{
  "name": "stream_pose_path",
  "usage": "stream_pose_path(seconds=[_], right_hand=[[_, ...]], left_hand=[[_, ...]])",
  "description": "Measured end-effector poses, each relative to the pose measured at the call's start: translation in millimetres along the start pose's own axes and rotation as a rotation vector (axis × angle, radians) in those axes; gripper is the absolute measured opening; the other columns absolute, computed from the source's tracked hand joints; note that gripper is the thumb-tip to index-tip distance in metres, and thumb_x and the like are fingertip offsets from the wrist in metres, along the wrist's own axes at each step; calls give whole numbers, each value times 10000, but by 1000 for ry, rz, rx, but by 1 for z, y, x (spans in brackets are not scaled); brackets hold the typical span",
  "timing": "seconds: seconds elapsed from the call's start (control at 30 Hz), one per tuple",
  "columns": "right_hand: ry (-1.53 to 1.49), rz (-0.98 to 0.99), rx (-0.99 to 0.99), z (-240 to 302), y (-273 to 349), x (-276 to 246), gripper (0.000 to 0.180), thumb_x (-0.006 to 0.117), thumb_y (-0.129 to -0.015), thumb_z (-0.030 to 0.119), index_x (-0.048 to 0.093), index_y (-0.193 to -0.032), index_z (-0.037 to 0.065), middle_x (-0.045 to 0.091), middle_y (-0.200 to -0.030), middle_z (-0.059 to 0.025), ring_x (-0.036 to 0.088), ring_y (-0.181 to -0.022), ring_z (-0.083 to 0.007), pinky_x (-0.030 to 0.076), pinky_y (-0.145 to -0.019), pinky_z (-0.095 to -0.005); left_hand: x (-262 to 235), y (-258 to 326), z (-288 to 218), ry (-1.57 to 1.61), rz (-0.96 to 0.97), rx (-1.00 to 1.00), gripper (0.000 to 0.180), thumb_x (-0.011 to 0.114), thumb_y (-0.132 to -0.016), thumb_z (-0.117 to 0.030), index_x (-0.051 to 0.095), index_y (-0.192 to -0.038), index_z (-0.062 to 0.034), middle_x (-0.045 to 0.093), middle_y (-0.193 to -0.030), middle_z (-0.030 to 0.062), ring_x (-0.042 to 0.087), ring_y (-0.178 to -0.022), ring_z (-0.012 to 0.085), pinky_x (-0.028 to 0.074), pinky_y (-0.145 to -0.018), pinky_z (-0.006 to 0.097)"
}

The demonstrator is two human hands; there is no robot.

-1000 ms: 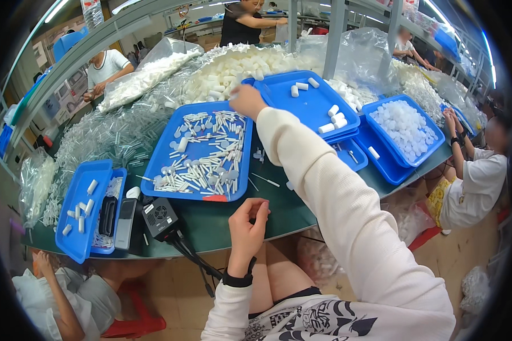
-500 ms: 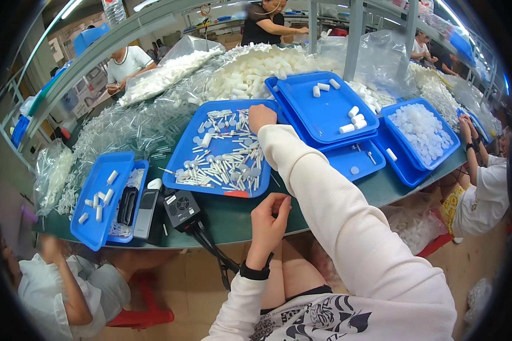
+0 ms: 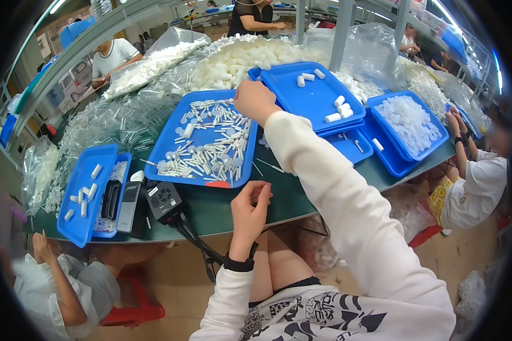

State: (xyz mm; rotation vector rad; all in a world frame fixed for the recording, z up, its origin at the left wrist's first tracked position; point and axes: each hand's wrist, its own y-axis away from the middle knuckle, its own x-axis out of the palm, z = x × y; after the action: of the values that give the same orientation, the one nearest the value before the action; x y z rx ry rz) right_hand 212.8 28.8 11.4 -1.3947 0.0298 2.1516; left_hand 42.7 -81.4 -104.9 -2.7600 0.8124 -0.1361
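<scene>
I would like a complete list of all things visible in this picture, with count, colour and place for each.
Work table: one, dark green, centre.
Middle tray: one, blue, centre, holding many small white tubes.
Stacked trays: a few, blue, centre right, with several white caps.
Right tray: one, blue, right, full of pale round pieces.
Left tray: one, blue, left, with some white caps.
Power adapter: one, black, near the table's front edge, with a cable.
Plastic bags of white parts: many, clear, along the far side.
Other people: at least five, around the table.
Stool: one, red, lower left.
Left hand: at the table's front edge, fingers pinched; what it holds is too small to tell.
Right hand: above the middle tray's upper right corner.
</scene>
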Motion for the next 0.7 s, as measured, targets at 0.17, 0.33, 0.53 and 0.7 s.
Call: stream_pose_path(seconds=[0.17, 0.33, 0.53, 0.7], right_hand=[[-311, -33, -144, -1, 110, -30, 130, 629, -741, 192, 709, -798, 106, 671, -785, -149, 655, -749, -316, 527, -693, -398], [-650, 98, 23, -36, 207, -9, 180, 621, -793, 209, 660, -876, 54, 649, -702, -132, 613, -589, -284, 456, -548, -339], [-731, -29, -18, -67, 227, -13, 110, 657, -813, 123, 676, -892, 49, 623, -685, 2, 449, -493, -33, 356, -453, -212], [-422, -444, 134, -95, 201, -36, 110, 686, -790, 137, 676, -838, 39, 569, -533, -21, 479, -456, -57, 373, -441, -241]], left_hand=[[-12, -3, 4, 221, 30, 12, 291, 457, -974, -220, 579, -1047, 34, 609, -789, 57, 518, -663, 81, 411, -623, 207], [-17, -4, 5, 421, 66, 15, 380, 424, -992, -281, 586, -1084, 50, 593, -801, 30, 475, -678, 68, 373, -623, 199], [-12, -4, 0, 285, 65, -38, 135, 611, -879, -67, 646, -941, 47, 642, -781, 69, 565, -679, 96, 435, -627, 205], [-13, -1, -4, 278, 51, -66, 108, 617, -852, -20, 635, -936, 46, 672, -810, 126, 617, -676, 143, 477, -642, 242]])
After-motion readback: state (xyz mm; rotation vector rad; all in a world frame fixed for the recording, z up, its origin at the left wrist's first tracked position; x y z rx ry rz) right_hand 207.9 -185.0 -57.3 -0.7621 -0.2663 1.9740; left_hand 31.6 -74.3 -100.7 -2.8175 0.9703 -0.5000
